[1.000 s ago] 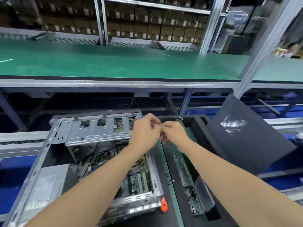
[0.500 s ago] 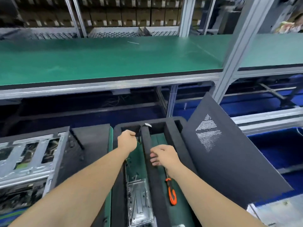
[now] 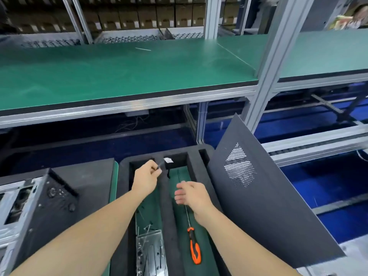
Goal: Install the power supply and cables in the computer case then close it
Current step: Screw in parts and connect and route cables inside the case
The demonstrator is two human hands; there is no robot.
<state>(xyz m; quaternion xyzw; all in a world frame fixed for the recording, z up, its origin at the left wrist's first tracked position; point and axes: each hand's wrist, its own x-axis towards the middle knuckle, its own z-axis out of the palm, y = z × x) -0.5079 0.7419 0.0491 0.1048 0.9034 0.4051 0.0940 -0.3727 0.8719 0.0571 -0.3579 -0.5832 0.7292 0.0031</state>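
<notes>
Head view, lower frame first: both forearms reached up from the bottom edge over a black foam tray (image 3: pixel 166 226) at centre. An orange-handled screwdriver (image 3: pixel 194 248) lay in the tray's right slot, shaft pointing away. A metal bracket (image 3: pixel 150 253) with loose small parts lay in the left slot. Right hand (image 3: pixel 192 196) hovered just above the screwdriver shaft, fingers loosely curled, nothing in them. Left hand (image 3: pixel 146 181), a little farther up, pinched a thin dark lead (image 3: pixel 160 167) between thumb and forefinger. A white tag (image 3: pixel 168 160) showed just beyond, too blurred to tell whether it belonged to the lead. Computer case (image 3: pixel 29 206) sat at the lower left edge, bare metal showing, mostly cut off. Its side panel (image 3: pixel 278 206) leaned at centre right against the tray's rim. Power supply not made out. Risks, as judged: the pinch looked slight, so the lead could slip into the left slot among the small parts. The right forearm ran close beside the panel, and a nudge could send it sliding. Room: slots narrow between foam walls, free air above the tray, the case's dark corner near the left forearm. Farther up, a green shelf (image 3: pixel 119 72) with a metal lip overhung the bench, an aluminium post (image 3: pixel 276 56) stood at upper right, and cardboard boxes (image 3: pixel 139 14) lined the top.
</notes>
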